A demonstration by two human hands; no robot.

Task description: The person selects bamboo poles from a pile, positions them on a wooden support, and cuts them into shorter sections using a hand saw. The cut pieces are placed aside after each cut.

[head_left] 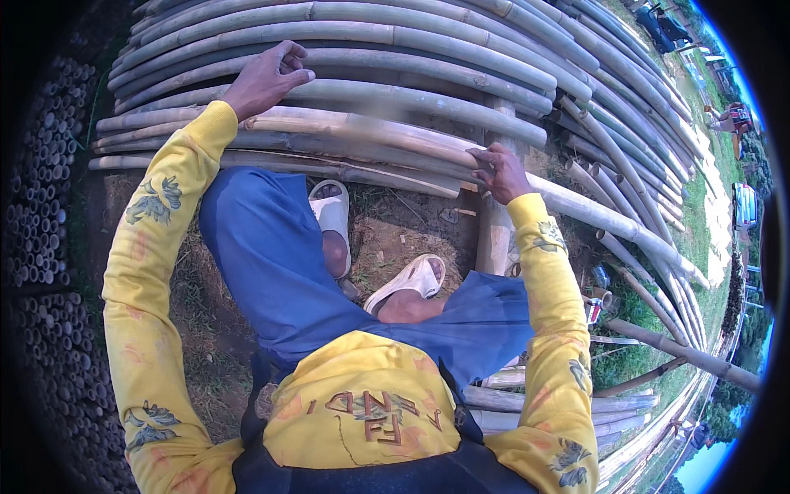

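My right hand (pixel 502 171) is closed on a long bamboo pole (pixel 354 128), its thumb and fingers at the pole's near side. That pole lies across in front of me and runs on to the lower right, past my wrist. To the left, my left hand (pixel 267 78) is above the stacked bamboo poles (pixel 354 59), thumb apart from the loosely bent fingers, with nothing seen in it. Whether it touches a pole I cannot tell. More poles (pixel 362 170) lie just nearer to me, beyond my sandals (pixel 333 216).
Cut bamboo ends (pixel 41 198) are piled at the far left. Behind the right hand, an upright-looking thick bamboo support (pixel 495 235) passes under the poles. Several poles (pixel 650 284) slant at the right, near a small red and white container (pixel 592 310). A person (pixel 732 122) is far off.
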